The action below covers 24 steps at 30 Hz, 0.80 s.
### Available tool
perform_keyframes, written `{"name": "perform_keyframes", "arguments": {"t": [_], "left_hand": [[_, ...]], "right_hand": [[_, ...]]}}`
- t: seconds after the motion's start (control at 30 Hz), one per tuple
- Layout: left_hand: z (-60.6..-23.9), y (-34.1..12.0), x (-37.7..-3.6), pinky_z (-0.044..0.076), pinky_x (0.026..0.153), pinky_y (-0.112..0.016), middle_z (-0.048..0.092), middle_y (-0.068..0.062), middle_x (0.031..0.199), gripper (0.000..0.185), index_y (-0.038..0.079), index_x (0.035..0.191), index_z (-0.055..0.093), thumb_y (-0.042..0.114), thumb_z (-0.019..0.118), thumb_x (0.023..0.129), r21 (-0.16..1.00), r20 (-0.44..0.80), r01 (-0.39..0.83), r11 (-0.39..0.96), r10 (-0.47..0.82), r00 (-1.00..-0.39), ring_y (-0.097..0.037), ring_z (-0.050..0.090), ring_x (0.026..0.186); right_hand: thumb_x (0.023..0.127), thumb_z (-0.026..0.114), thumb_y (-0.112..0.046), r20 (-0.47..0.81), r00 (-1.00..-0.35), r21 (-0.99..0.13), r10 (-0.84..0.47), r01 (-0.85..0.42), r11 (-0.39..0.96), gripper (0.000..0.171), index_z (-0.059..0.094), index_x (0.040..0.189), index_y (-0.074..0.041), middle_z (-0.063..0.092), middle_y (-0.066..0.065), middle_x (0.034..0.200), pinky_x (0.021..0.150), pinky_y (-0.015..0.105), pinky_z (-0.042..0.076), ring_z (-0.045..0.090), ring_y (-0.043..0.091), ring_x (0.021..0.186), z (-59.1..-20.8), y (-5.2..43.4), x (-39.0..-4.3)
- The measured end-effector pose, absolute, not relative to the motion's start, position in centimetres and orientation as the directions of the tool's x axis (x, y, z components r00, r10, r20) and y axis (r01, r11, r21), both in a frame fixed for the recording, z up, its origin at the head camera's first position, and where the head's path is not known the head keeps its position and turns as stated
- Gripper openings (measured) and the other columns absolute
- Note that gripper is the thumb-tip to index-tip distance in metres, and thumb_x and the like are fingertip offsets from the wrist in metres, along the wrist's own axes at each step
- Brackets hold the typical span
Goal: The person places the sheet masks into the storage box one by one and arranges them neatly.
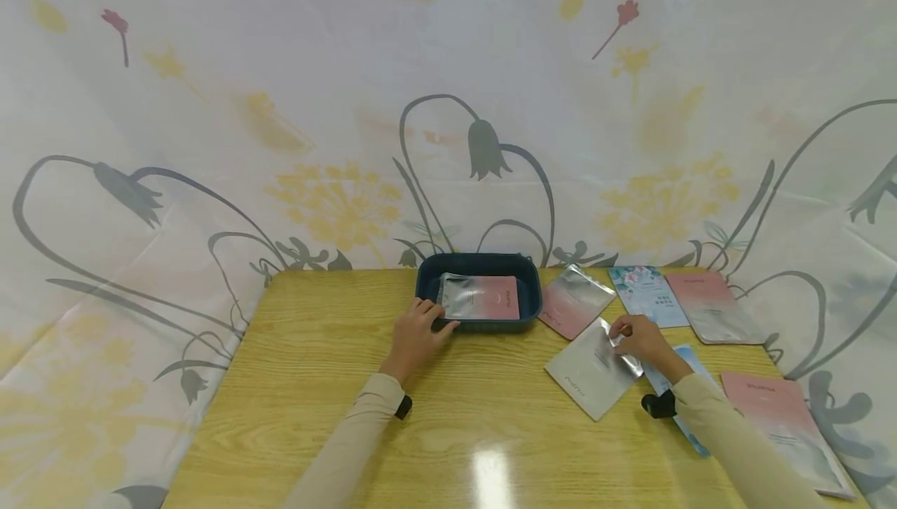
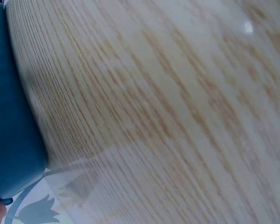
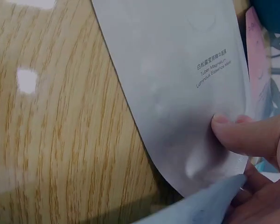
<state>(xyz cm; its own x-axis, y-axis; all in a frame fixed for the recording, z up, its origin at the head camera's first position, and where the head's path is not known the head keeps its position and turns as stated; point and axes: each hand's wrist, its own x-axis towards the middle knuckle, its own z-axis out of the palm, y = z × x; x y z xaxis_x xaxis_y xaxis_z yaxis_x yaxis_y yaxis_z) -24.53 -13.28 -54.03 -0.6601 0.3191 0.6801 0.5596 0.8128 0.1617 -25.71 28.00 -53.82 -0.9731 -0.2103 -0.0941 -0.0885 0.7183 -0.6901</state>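
Silver sachet (image 1: 596,366), right of centre: my right hand (image 1: 641,342) pinches its corner; lift flat. My left hand (image 1: 418,333) rests relaxed against the blue tray (image 1: 425,275).

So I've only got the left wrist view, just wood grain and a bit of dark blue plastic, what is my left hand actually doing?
Observer: Your left hand rests at the near rim of the dark blue plastic tray, fingers touching the silver-and-pink foil sachet lying inside it.
Operator: And the right hand?
Observer: The right hand pinches the edge of a plain silver foil sachet on the wooden table, thumb on top.
Operator: Anything else out there?
Observer: Several more sachets lie to the right of the tray, among them a pale blue floral sachet at the far edge.
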Motion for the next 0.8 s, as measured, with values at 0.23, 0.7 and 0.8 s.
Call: {"name": "perform_keyframes", "arguments": {"t": [0.23, 0.7, 0.8], "left_hand": [[-54.1, -13.1, -24.5, 0.042, 0.054, -0.025, 0.053, 0.002, 0.072, 0.024, 0.014, 0.074, 0.06, 0.033, 0.072, 0.07, 0.17, 0.68, 0.558, 0.812, 0.313, -0.663, -0.014, 0.043, 0.065], [-54.3, -13.1, -24.6, 0.042, 0.055, -0.025, 0.053, 0.003, 0.072, 0.024, 0.014, 0.074, 0.059, 0.035, 0.071, 0.072, 0.178, 0.672, 0.552, 0.815, 0.309, -0.673, -0.014, 0.044, 0.066], [-54.3, -13.2, -24.6, 0.042, 0.056, -0.026, 0.052, 0.003, 0.072, 0.024, 0.015, 0.073, 0.058, 0.035, 0.071, 0.071, 0.182, 0.667, 0.544, 0.819, 0.304, -0.68, -0.014, 0.043, 0.066]], "right_hand": [[0.068, 0.063, 0.006, -0.099, -0.962, -0.724, -0.253, -0.105, 0.681, 0.015, 0.063, 0.081, 0.0, 0.061, 0.008, 0.079, 0.053, 0.029, 0.043, 0.051, 0.016, 0.067, -53.7, 28.0, -25.8], [0.077, 0.056, 0.005, -0.19, -0.936, -0.832, -0.296, -0.007, 0.555, 0.025, 0.062, 0.101, 0.004, 0.054, 0.025, 0.11, 0.055, 0.031, 0.045, 0.054, 0.027, 0.078, -52.0, 28.8, -24.6], [0.077, 0.053, 0.006, -0.222, -0.93, -0.863, -0.294, 0.047, 0.503, 0.028, 0.06, 0.104, 0.006, 0.052, 0.026, 0.111, 0.046, 0.029, 0.038, 0.042, 0.015, 0.058, -51.6, 28.9, -23.8]]}}
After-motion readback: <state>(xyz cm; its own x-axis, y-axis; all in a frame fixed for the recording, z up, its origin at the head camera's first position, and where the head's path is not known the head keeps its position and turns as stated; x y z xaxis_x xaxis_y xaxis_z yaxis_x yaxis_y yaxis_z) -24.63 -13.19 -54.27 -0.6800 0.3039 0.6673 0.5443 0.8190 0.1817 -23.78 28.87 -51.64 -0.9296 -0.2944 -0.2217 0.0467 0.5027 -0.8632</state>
